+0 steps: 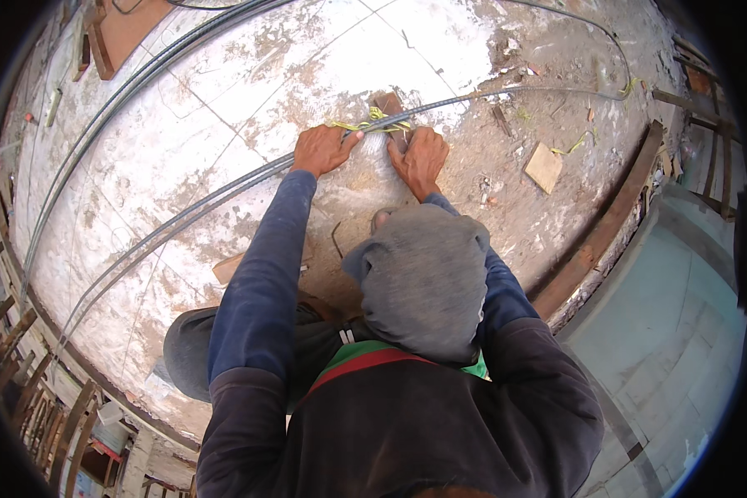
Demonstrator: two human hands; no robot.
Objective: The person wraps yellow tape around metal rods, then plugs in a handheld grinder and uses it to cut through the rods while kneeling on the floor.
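At eleven o'clock, my left hand (pixel 321 150) curls over rebar (pixel 440 104); yellow strap (pixel 377 113) seems wrapped, ends loose; grip unclear at right hand (pixel 422 159).

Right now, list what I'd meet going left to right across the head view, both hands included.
Pale stick → reddish-brown board → small wood offcut → left hand → right hand → square tan wood piece.

Slanted grey rods (pixel 261 172) with yellow strip (pixel 377 114)
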